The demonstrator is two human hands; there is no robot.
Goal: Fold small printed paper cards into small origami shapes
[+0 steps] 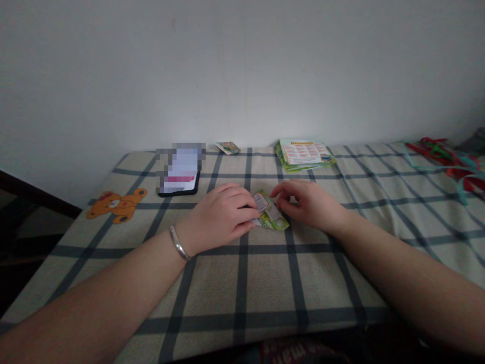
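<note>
A small green and white printed packet [273,215] lies creased on the checked cloth between my hands. My left hand [225,212], with a silver bracelet at the wrist, is closed on the packet's left end, fingertips over it and palm down. At the packet's right edge is my right hand [303,202], its fingers curled and the thumb apart from the forefinger. Nothing shows between them, and whether they touch the packet is hard to make out. The packet's left end is partly hidden under my left fingers.
Behind my right hand lies a stack of green and white packets [303,152]. A small printed card [228,147] sits by the wall [242,76]. To the left are a phone [180,172] and an orange bear cutout [118,206]. Red and teal ribbons [441,154] lie far right.
</note>
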